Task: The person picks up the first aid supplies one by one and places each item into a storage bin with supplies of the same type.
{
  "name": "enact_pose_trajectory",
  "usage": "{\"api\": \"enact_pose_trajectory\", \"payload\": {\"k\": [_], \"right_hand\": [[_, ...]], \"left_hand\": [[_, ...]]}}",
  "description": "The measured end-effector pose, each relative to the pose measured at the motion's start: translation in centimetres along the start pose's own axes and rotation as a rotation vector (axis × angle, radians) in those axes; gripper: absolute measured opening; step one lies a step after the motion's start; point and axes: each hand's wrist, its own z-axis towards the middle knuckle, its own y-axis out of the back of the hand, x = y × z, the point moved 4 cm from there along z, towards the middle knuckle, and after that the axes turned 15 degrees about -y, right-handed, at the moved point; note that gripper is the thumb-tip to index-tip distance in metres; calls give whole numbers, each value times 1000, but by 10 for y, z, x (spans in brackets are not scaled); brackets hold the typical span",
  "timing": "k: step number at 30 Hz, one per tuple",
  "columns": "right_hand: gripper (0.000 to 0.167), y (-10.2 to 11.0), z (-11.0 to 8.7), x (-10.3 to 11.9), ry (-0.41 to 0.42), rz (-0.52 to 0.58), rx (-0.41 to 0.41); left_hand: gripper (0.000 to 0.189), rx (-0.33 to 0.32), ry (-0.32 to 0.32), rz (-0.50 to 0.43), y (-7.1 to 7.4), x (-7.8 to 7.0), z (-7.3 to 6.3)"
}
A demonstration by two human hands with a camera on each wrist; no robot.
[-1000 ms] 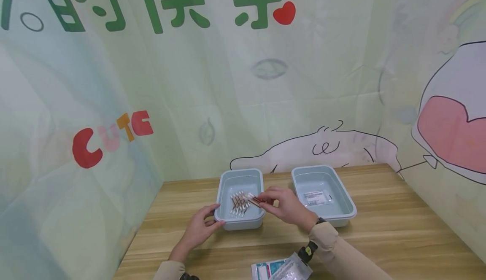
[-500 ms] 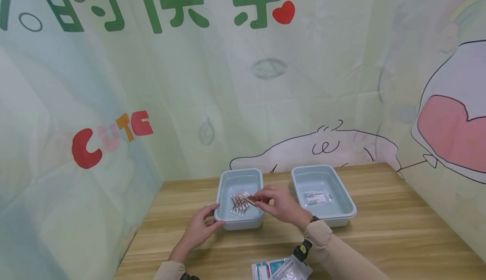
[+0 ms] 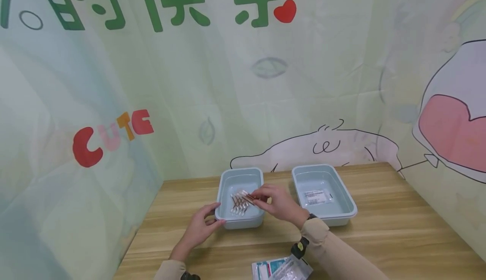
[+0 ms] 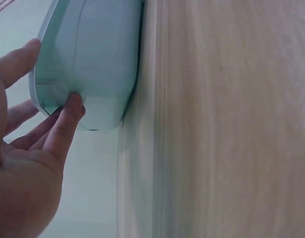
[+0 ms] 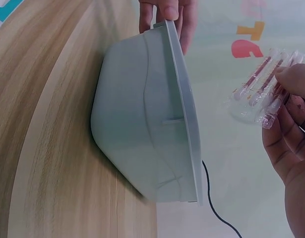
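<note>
Wood-grain bench (image 3: pixel 398 229) with a kinda wrinkly cartoon backdrop (image 3: pixel 326 90) behind it, big green lettering (image 3: pixel 260 8) up top. Left hand (image 3: pixel 199 228) grips the left tub (image 3: pixel 247 224) at its near corner, right hand (image 3: pixel 280 203) pinches some wrapped swabs (image 5: pixel 257 89) over it; right tub (image 3: pixel 322 179) sits nearby.

On the table (image 3: pixel 216 254), before the backdrop (image 3: pixel 182 82), the left tub (image 3: pixel 243 224) and right tub (image 3: pixel 339 221) stand apart. Swabs (image 3: pixel 238 206) lie inside the left one, a sachet (image 3: pixel 317 197) inside the right. The left hand (image 3: pixel 201 225) is at the left tub's near-left corner; the right hand (image 3: pixel 279 202) has held swabs (image 5: pixel 256 87) above its right side. Packets (image 3: pixel 290 269) lie in front.
</note>
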Motion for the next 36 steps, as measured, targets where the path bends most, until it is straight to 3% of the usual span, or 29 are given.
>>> {"api": "enact_pose_trajectory", "payload": {"k": [14,26,36], "right_hand": [[19,-9,10,-2,11,-15,23],[16,-13,13,6,91,-16,-3],[18,-16,14,5,61,-6,21]], "left_hand": [[62,16,-26,-4,1,3,1],[59,-5,-15,-5,-2,5,0],[60,13,-25,-27,0,3,0]]}}
